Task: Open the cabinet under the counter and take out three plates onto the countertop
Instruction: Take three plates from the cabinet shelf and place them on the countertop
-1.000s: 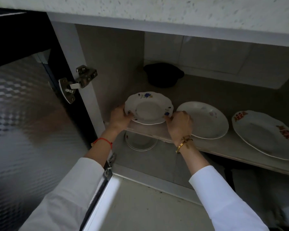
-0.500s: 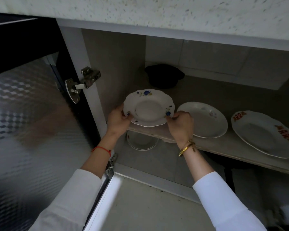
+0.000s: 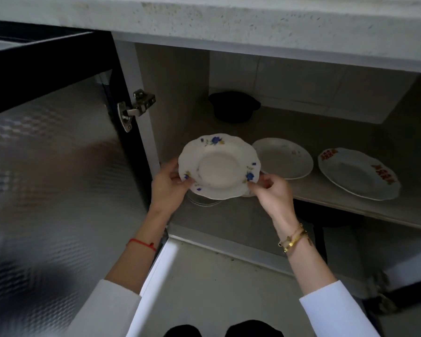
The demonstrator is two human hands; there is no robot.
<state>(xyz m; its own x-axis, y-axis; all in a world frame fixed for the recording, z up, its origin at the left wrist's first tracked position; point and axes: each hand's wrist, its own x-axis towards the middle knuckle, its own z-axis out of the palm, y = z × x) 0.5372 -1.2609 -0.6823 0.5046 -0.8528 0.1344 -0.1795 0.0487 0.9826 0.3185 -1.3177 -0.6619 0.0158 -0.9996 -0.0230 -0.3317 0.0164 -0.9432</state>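
The blue-flowered plate [image 3: 219, 166] is held clear of the shelf [image 3: 326, 190], in front of the open cabinet and over its lower left part, tilted slightly toward the camera. It is pinched at two opposite points of its scalloped rim: the left hand [image 3: 168, 187] is closed on the lower left edge, thumb on top and fingers beneath, and the right hand [image 3: 271, 193] is closed on the lower right edge in the same manner. Each grip is narrow, no wider than the rim it clamps, and nothing else is touched by either.

The step in hand is judged to be the removal of the first of the three plates; the cabinet door [image 3: 58, 166] is already swung wide to the left. Two more plates are left on the shelf: a plain white plate [image 3: 284, 158] just beside the lifted one, and a plate with red markings [image 3: 357, 173] further right. A dark pot [image 3: 233, 107] is seen at the back of the shelf, and something clear and round is partly hidden below the lifted plate.

The next move calls for the plate to be drawn outward and raised past the overhanging edge of the table [image 3: 229, 25], kept level enough not to slip, and set down on top. The front lip of the table is the likely point of a knock.
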